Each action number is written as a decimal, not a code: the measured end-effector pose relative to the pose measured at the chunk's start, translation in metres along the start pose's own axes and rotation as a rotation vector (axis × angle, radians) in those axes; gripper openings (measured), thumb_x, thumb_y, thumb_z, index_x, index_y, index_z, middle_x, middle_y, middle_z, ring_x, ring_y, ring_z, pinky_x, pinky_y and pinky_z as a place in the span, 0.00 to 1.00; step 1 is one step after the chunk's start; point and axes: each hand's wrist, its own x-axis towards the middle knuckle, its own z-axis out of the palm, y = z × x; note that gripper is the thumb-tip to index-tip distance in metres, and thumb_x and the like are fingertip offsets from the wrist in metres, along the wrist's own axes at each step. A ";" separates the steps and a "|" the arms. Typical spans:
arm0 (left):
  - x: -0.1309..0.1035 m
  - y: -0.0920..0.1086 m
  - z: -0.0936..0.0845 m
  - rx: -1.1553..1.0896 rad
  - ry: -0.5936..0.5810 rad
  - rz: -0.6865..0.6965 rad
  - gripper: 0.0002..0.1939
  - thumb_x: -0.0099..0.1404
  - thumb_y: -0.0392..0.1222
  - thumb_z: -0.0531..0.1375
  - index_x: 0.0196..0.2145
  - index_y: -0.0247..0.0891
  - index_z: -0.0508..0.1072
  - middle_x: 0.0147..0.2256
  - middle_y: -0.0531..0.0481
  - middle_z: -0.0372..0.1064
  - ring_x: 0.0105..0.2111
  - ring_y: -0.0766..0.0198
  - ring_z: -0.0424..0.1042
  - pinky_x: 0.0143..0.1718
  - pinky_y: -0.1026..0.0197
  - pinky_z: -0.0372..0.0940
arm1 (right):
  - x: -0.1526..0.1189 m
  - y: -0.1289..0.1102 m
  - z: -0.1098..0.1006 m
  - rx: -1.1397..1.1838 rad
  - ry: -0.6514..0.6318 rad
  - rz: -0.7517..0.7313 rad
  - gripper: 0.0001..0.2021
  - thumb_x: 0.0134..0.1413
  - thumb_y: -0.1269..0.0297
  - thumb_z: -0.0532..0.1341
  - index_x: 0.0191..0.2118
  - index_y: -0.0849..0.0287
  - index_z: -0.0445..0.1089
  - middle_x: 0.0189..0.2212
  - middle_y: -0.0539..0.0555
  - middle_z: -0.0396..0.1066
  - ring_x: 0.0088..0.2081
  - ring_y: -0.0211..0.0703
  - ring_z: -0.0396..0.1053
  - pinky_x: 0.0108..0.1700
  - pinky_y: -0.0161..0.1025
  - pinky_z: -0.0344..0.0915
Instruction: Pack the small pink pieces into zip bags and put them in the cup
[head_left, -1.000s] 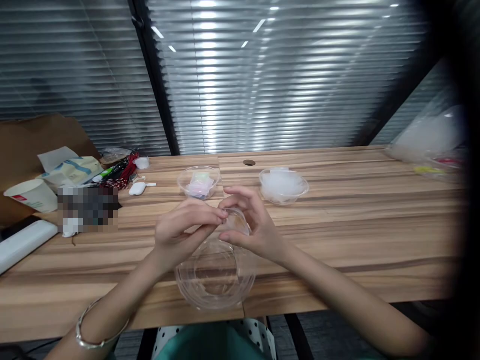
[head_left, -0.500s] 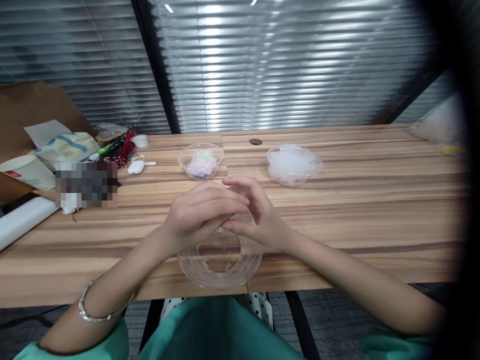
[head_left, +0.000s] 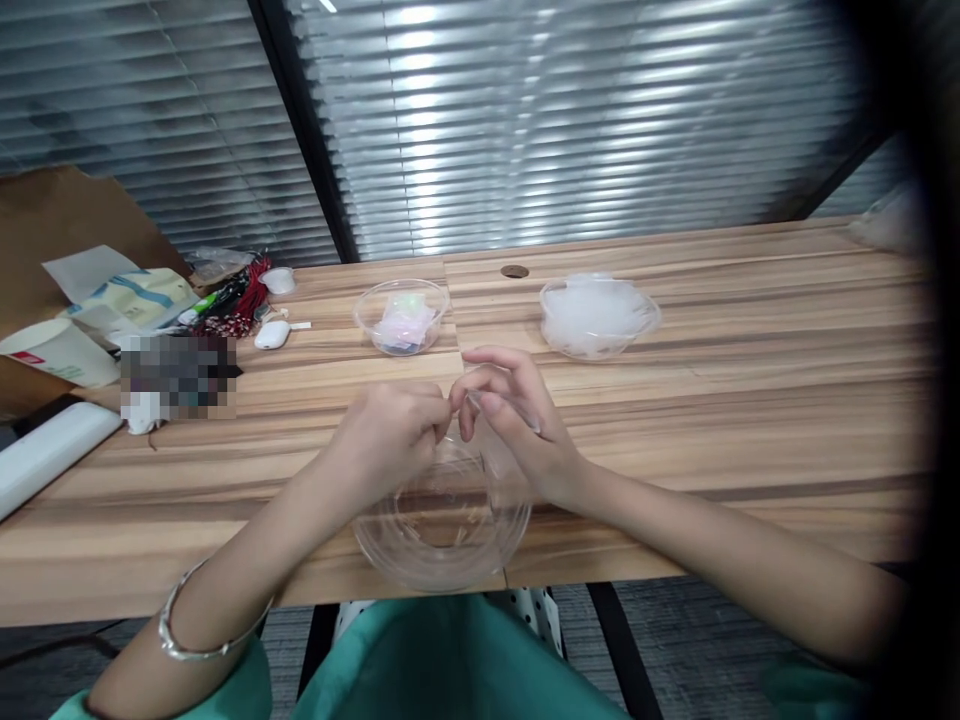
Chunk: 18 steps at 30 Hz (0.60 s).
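Note:
My right hand (head_left: 517, 425) pinches a thin clear plastic bag (head_left: 517, 408) between thumb and fingers. Against its fingertips, the curled fingers of my left hand (head_left: 401, 425) are closed at the bag's edge; how much of the bag they grip is partly hidden. Just below both hands, a clear round plastic bowl (head_left: 442, 565) stands at the table's front edge, with small pale bits in its bottom. Farther back are a clear bowl (head_left: 401, 320) of pastel-coloured packets and another clear bowl (head_left: 596, 315) heaped with whitish translucent plastic.
On the left of the wooden table (head_left: 712, 400) are a paper cup (head_left: 60, 350), a white earphone case (head_left: 271, 334), red and black cords (head_left: 251, 295), a tissue pack (head_left: 142, 295) and a long white object (head_left: 56, 455). Window blinds (head_left: 562, 130) rise behind.
My left hand has curled its fingers from a flatter pose and shifted slightly lower. The clear bag now shows more plainly between my right thumb and fingers. The view has tilted slightly.

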 end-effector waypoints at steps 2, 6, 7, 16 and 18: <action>0.000 0.002 0.003 0.146 -0.258 -0.097 0.14 0.55 0.24 0.51 0.24 0.36 0.74 0.25 0.51 0.75 0.23 0.64 0.73 0.22 0.65 0.58 | -0.001 0.002 0.000 0.015 -0.007 0.007 0.14 0.69 0.61 0.55 0.57 0.51 0.57 0.38 0.49 0.67 0.32 0.34 0.68 0.39 0.39 0.69; -0.004 0.013 0.003 0.356 -0.577 -0.064 0.19 0.59 0.25 0.51 0.42 0.35 0.76 0.39 0.42 0.77 0.36 0.55 0.76 0.33 0.58 0.68 | 0.000 0.001 0.000 -0.043 -0.002 0.015 0.14 0.69 0.59 0.55 0.57 0.50 0.57 0.39 0.50 0.67 0.31 0.34 0.67 0.37 0.39 0.69; -0.006 0.016 0.002 0.387 -0.616 -0.016 0.20 0.59 0.26 0.52 0.47 0.33 0.74 0.41 0.39 0.76 0.39 0.53 0.76 0.38 0.56 0.70 | 0.000 0.001 -0.001 -0.066 -0.007 0.015 0.14 0.69 0.59 0.55 0.57 0.50 0.57 0.38 0.50 0.67 0.32 0.35 0.67 0.37 0.39 0.68; -0.023 0.015 0.004 0.588 -0.683 0.202 0.29 0.58 0.23 0.51 0.57 0.25 0.64 0.54 0.30 0.68 0.49 0.46 0.73 0.48 0.49 0.69 | -0.005 0.004 -0.003 -0.170 -0.089 -0.041 0.17 0.69 0.59 0.54 0.60 0.50 0.56 0.38 0.52 0.67 0.35 0.38 0.67 0.37 0.39 0.68; -0.025 0.012 0.005 0.566 -0.653 0.200 0.26 0.58 0.22 0.51 0.54 0.31 0.66 0.52 0.35 0.70 0.46 0.51 0.76 0.48 0.52 0.69 | -0.007 0.004 -0.004 -0.198 -0.100 -0.057 0.17 0.69 0.60 0.53 0.60 0.50 0.57 0.38 0.52 0.68 0.34 0.38 0.67 0.35 0.38 0.67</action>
